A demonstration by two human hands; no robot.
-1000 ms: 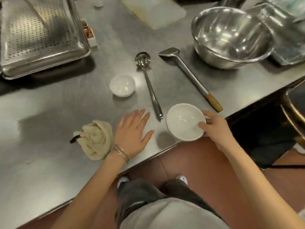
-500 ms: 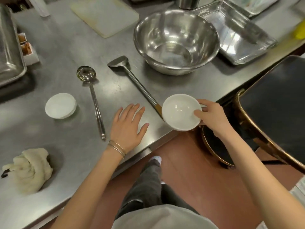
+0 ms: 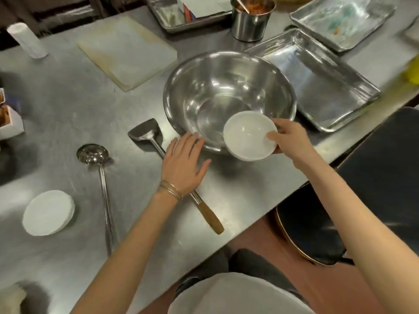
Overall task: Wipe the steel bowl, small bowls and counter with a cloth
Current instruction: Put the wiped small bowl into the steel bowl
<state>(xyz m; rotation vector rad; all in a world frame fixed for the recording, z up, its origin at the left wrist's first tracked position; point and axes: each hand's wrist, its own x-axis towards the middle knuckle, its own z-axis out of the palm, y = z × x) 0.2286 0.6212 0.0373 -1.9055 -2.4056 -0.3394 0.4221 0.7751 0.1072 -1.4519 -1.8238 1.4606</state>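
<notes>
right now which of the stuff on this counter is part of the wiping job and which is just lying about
Part of the job:
- steel bowl
- white bowl in the right hand
- second white bowl, upside down
- cloth, only an edge in view
- counter
- left hand, open, empty

Lying about:
- ladle
- spatula
- cutting board
- trays
- metal cup

A person's two bare forearms reach up and forward from the counter's near edge. The left hand (image 3: 183, 165) hovers palm down with fingers spread and loosely extended, thin bangles circling its wrist, the fingertips toward the counter's far edge. The right hand (image 3: 289, 141) is raised, pinching a small white bowl (image 3: 247, 135) by its rim, thumb inside the rim and fingers curled behind, the wrist bent slightly inward toward the left hand.
</notes>
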